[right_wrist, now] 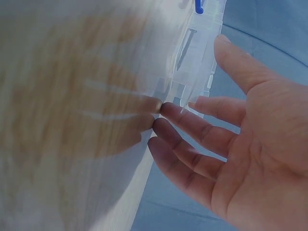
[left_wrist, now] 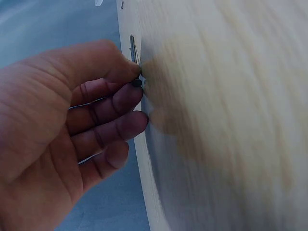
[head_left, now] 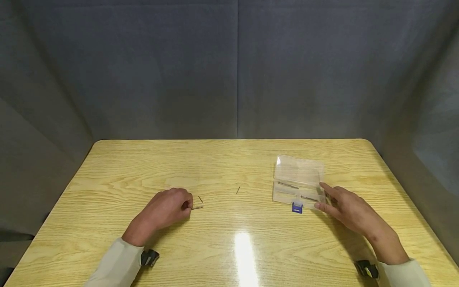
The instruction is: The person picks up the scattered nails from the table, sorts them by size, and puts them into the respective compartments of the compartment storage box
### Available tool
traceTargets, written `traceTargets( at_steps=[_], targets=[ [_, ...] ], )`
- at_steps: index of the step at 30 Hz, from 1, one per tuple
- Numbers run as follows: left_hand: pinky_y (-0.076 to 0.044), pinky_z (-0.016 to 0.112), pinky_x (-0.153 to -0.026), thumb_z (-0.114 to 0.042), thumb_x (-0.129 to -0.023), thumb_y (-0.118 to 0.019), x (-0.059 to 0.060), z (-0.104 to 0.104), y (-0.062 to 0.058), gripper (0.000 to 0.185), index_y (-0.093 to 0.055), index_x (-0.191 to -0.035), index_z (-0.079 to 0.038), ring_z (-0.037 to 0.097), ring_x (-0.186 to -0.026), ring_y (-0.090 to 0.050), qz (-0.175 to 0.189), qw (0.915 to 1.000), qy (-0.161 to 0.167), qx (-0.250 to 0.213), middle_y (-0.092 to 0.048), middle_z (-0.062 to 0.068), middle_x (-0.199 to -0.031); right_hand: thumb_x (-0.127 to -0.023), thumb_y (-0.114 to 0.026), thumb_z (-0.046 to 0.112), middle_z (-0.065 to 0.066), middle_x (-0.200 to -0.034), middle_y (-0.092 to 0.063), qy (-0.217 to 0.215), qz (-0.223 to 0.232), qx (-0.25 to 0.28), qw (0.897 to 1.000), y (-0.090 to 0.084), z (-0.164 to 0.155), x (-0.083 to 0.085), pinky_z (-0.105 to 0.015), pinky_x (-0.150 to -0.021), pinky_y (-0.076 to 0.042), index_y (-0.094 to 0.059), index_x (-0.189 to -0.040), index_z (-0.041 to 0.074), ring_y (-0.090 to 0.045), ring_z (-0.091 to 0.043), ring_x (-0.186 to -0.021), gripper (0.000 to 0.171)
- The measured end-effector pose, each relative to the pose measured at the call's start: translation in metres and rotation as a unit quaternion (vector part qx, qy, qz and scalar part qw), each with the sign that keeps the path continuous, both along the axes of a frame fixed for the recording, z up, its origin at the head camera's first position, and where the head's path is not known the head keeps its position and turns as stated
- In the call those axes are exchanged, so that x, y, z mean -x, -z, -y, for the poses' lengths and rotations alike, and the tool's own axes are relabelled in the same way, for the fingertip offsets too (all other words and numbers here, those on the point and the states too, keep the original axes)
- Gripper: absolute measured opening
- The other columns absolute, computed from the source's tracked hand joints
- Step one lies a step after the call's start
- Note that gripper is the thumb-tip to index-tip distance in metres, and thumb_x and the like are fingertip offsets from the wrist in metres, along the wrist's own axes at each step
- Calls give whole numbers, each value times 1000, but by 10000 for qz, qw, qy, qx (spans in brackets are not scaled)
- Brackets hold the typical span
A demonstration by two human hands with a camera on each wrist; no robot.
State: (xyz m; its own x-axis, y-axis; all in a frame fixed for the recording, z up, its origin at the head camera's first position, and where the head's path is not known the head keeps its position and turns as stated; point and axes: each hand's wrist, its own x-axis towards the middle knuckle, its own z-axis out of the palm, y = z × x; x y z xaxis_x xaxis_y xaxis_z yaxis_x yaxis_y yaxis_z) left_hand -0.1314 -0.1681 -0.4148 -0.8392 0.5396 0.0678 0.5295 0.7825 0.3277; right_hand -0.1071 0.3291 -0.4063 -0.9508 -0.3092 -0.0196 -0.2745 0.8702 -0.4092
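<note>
On the left half of the wooden table point(head_left: 229, 239), the left hand point(head_left: 166, 210) sits knuckles-up with its fingers curled in, pinching a thin dark nail point(head_left: 197, 207) by the head end so the shaft pokes out flat toward the middle; the left wrist view shows that grip pretty well, thumb and fingertips point(left_wrist: 137, 94) closed right around the nail's little round head, pressed down against the wood; a second, shorter nail point(head_left: 200, 199) lies loose just beyond the pinched one, and a third nail point(head_left: 238, 190) sits on its own further along toward the centre, apart from both; over on the right, a clear plastic box point(head_left: 298, 181) lies open and flat, with a small blue latch point(head_left: 297, 208) on its near edge and a couple of long nails visible inside; the right hand point(head_left: 349, 211) is resting beside it, fingers mostly straight and spread, fingertips touching the box's near right corner, not wrapped around anything; from the right wrist view the fingers point(right_wrist: 192, 127) just meet the transparent edge; both wrists have pale sleeves and a dark strap.
</note>
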Motion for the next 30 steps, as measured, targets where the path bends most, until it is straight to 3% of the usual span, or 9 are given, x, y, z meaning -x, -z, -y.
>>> traceTargets(
  at_steps=[11,20,30],
  targets=[
    [-41,28,-59,-4,-85,-68,0,-2,3,27,-58,-74,-27,4,-64,-43,-429,9984,365,-1,-48,-17,-73,-101,-67,37,-32,-124,-61,-37,-20,-4,10000,0,0,0,-61,-86,-50,-43,-151,-8,-63,-46,-109,71],
    [-40,26,-58,-5,-91,-68,-1,-5,1,26,-57,-77,-25,3,-64,-41,-503,9975,494,-6,-46,-16,-74,-102,-66,39,-37,-129,-57,34,51,-29,10000,-1,1,-1,-65,-90,-47,-42,-151,-8,-58,-53,-116,72],
    [-41,26,-59,-7,-92,-67,0,-16,-3,23,-59,-80,-25,3,-64,-42,-572,9969,538,-72,-48,-16,-75,-102,-66,40,-36,-129,-57,-16,55,-39,10000,0,0,0,-64,-89,-48,-42,-151,-8,-60,-52,-115,72]
  ],
)
